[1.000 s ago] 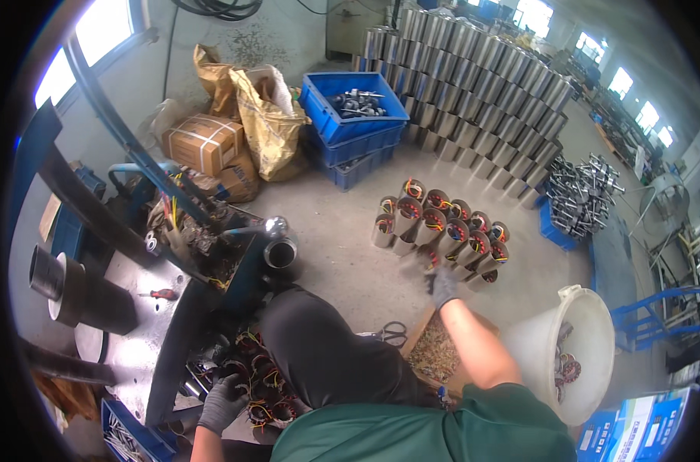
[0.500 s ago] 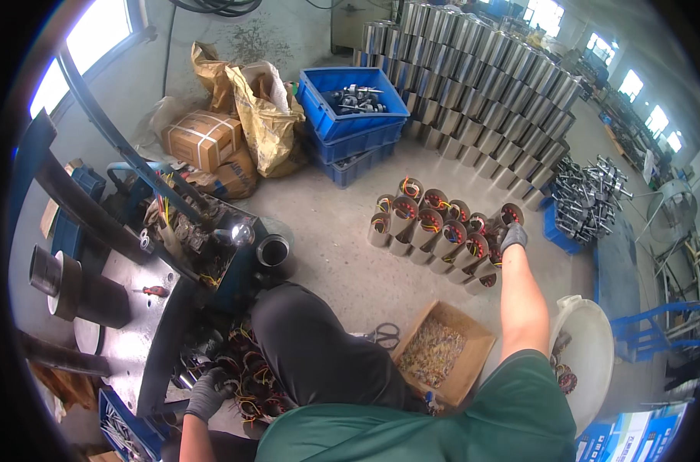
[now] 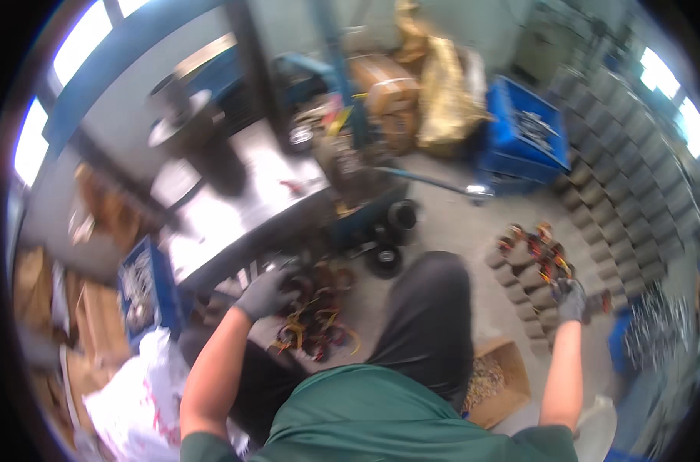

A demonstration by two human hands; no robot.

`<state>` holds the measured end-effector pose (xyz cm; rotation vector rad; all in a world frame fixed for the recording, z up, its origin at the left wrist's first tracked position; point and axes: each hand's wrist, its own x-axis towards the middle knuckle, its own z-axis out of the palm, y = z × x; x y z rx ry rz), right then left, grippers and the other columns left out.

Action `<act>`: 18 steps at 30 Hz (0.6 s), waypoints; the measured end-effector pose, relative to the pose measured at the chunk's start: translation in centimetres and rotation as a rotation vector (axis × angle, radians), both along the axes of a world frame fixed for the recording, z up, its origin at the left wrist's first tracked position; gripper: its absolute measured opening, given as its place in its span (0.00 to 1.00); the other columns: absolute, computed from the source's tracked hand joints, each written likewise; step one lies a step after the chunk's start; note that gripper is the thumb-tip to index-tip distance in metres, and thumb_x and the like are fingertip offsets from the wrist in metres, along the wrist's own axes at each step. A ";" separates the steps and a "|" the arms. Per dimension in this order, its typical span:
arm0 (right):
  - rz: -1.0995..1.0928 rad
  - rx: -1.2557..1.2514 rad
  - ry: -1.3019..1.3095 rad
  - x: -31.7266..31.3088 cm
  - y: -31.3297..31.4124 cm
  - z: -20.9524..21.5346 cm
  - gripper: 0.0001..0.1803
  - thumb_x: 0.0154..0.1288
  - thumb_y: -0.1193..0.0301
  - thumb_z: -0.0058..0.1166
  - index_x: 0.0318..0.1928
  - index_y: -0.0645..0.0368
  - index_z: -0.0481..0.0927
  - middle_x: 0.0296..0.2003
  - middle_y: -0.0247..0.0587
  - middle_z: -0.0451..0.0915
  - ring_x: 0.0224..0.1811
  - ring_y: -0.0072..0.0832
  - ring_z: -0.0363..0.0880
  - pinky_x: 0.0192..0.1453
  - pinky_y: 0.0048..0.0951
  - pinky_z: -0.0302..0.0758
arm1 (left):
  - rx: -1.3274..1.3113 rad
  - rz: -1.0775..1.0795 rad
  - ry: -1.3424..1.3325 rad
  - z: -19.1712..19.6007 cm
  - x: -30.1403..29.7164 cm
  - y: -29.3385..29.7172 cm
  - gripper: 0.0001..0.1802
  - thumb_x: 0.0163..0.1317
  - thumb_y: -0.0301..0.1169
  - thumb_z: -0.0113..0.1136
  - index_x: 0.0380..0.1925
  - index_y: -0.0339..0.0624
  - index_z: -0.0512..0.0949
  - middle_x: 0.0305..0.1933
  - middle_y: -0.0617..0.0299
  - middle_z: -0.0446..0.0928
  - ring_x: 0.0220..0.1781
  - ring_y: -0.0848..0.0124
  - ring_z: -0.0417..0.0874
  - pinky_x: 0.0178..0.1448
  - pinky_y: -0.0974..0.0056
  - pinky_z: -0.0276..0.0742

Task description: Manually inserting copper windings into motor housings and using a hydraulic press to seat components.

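My left hand [image 3: 265, 296], in a grey glove, reaches to the edge of a pile of wound motor coils [image 3: 313, 312] with red, yellow and dark wires, below the metal bench. Motion blur hides whether its fingers hold anything. Out to the right, my gloved right hand [image 3: 571, 300] is at the near right side of a group of upright metal cylinders [image 3: 525, 279], several with coloured wires at their open tops. Beside that hand lies a blurred reddish-brown shape [image 3: 598, 302] that I cannot make out. The right fingers are smeared too.
A metal press bench [image 3: 250, 208] stands at left, a blue bin of metal parts [image 3: 142, 289] below it. Stacked blue crates [image 3: 523, 135] and a wall of bare cylinders [image 3: 634, 177] are at the back right. A cardboard box of small bits [image 3: 500, 385] lies by my right leg.
The view has swung left, so the bench and the coil pile now sit nearer the middle. My right hand is still by the cylinders, my left by the coils.
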<state>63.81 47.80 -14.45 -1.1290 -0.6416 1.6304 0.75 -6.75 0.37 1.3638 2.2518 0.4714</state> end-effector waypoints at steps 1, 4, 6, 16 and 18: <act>0.141 0.085 -0.071 -5.0 -2.1 3.1 0.11 0.72 0.70 0.54 0.52 0.56 0.80 0.43 0.40 0.86 0.43 0.33 0.87 0.46 0.38 0.88 | 0.191 -0.045 0.041 -0.9 -0.9 -0.9 0.30 0.63 0.38 0.68 0.65 0.42 0.77 0.55 0.44 0.82 0.60 0.48 0.83 0.66 0.52 0.78; 0.457 0.332 -0.355 -19.5 -11.4 17.4 0.17 0.74 0.70 0.56 0.60 0.60 0.77 0.47 0.44 0.84 0.44 0.34 0.87 0.46 0.36 0.88 | 0.237 0.036 -0.028 0.9 -1.4 -0.3 0.27 0.63 0.37 0.68 0.62 0.43 0.78 0.56 0.44 0.82 0.59 0.48 0.83 0.67 0.50 0.77; 0.729 0.570 -0.442 -26.9 -15.9 22.4 0.22 0.72 0.72 0.60 0.63 0.64 0.76 0.49 0.47 0.84 0.45 0.33 0.87 0.47 0.33 0.86 | 0.348 0.065 0.038 1.2 -2.3 0.0 0.28 0.63 0.36 0.69 0.63 0.44 0.78 0.55 0.44 0.82 0.58 0.48 0.83 0.66 0.50 0.78; 2.137 1.380 -1.002 -55.9 -33.7 13.4 0.25 0.66 0.59 0.62 0.59 0.60 0.83 0.53 0.56 0.85 0.56 0.53 0.84 0.62 0.45 0.79 | 0.434 0.192 0.171 4.7 -6.4 -2.0 0.29 0.61 0.37 0.71 0.62 0.42 0.79 0.53 0.44 0.83 0.55 0.49 0.85 0.62 0.51 0.81; 2.204 1.325 -1.143 -58.7 -36.3 9.3 0.29 0.66 0.54 0.60 0.64 0.54 0.80 0.58 0.53 0.83 0.61 0.52 0.81 0.67 0.47 0.75 | 0.426 0.232 0.174 5.5 -6.8 -2.2 0.29 0.61 0.38 0.71 0.62 0.42 0.79 0.52 0.43 0.84 0.55 0.48 0.85 0.63 0.50 0.81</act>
